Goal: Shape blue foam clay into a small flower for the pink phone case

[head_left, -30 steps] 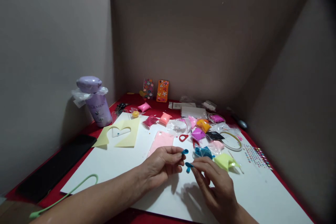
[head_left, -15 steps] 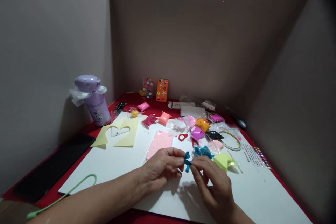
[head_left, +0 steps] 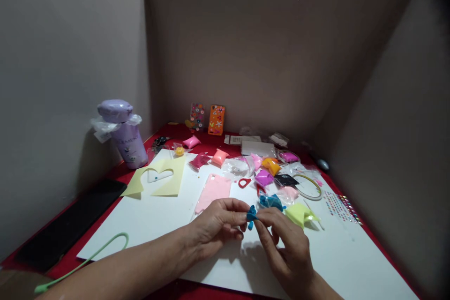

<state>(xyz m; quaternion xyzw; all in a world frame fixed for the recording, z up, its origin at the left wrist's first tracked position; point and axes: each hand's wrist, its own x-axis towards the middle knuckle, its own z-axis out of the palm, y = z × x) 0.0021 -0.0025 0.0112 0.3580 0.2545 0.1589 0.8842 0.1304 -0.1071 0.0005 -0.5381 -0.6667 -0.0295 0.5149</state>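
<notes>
The left hand (head_left: 216,225), thumb and index finger pinched and other fingers loosely curled, meets the right hand (head_left: 286,246), closed in a fingertip pinch, on a folded blue piece (head_left: 251,215) above the near half of the white board (head_left: 344,258). The piece appears partly shaped; whether its folds are joined cannot be told. It is apart from the pink phone case (head_left: 213,190), which shows no ornament, unlike the orange case (head_left: 216,120) beyond the board's far edge.

We observe plain grey walls: a left wall (head_left: 70,47), a rear wall (head_left: 232,47) and a right wall (head_left: 401,117). We note a red cover (head_left: 158,293) on the work surface, and dim, uneven light with shadowed corners.
</notes>
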